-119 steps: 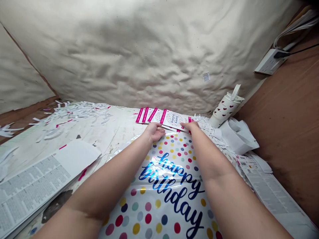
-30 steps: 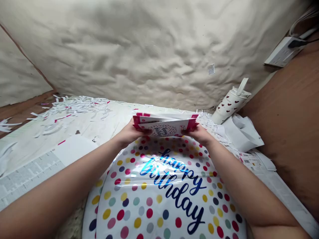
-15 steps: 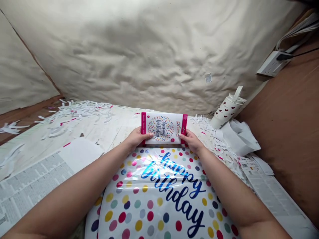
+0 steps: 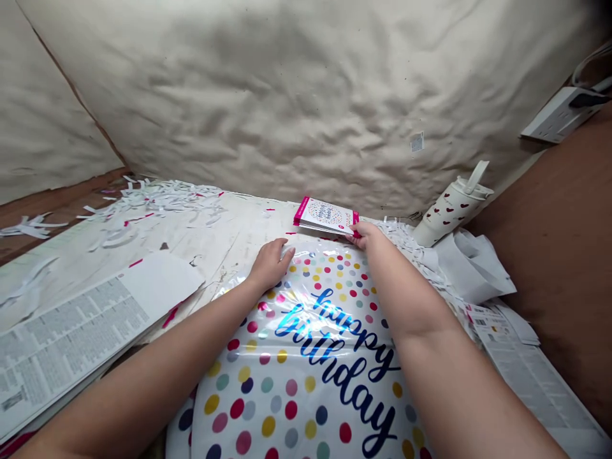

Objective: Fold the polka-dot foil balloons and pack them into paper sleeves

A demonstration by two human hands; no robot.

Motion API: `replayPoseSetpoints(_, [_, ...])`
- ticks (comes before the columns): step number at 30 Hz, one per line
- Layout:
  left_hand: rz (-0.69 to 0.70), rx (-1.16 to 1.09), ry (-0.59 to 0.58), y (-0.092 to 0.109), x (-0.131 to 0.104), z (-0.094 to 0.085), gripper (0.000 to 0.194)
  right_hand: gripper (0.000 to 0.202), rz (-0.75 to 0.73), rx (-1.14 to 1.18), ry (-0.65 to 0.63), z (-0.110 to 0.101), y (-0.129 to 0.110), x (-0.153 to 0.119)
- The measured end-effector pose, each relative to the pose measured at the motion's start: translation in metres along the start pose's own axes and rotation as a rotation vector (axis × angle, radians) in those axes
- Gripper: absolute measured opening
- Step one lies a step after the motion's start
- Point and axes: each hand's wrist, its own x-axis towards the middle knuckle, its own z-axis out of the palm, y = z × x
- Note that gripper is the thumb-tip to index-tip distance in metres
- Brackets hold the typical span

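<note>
1. While the large, white, glossy film sheet (image 4: 306, 357), printed with coloured dots and blue "happy birthday" lettering, is spread at the front, a neat stack of flat, white, rectangular packets with magenta ends (image 4: 325, 217) is held just beyond its far edge.

2. The near right corner of the stack is gripped by the right hand (image 4: 366, 234), with the fingers closed narrowly on it; the right forearm is stretched above the right side of the sheet.

3. Nothing is seen to be held by the left hand (image 4: 271, 262). It is placed at the far left edge of the sheet, thumb spread from the fingers; whether the film is pressed cannot be told.

4. Left of the sheet, a flat, grey-printed white board (image 4: 90, 325) is seen; right of it are a cream tumbler with dark red hearts (image 4: 452, 213) and a crumpled piece of white paper (image 4: 471, 264).

5. One-handed placing of the stack beyond the sheet is judged to be the step in hand, though whether it is borne by the worn white tabletop (image 4: 248, 223) cannot be told. For the next move, a level stack and aligned packet edges seem to be called for.
</note>
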Motion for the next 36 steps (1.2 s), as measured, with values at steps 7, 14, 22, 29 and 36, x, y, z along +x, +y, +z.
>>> replayPoseSetpoints(7, [0.041, 0.118, -0.006, 0.002, 0.002, 0.0, 0.045, 0.032, -0.003, -0.275, 0.168, 0.004, 0.01, 0.015])
replayPoseSetpoints(14, [0.063, 0.182, 0.007, 0.0, 0.001, 0.003, 0.045, 0.035, -0.28, -0.536, 0.29, -0.01, -0.001, -0.024])
replayPoseSetpoints(22, [0.192, 0.211, -0.056, 0.029, -0.009, -0.014, 0.046, 0.037, -0.636, -0.903, -0.541, -0.072, 0.076, -0.217])
replayPoseSetpoints(29, [0.789, 0.018, -0.73, 0.089, -0.202, -0.044, 0.027, 0.066, -1.087, -1.203, -0.634, -0.121, 0.202, -0.344])
replayPoseSetpoints(36, [0.704, 0.092, -0.694, 0.098, -0.276, -0.053, 0.029, 0.051, -1.103, -0.938, -0.469, -0.12, 0.22, -0.346])
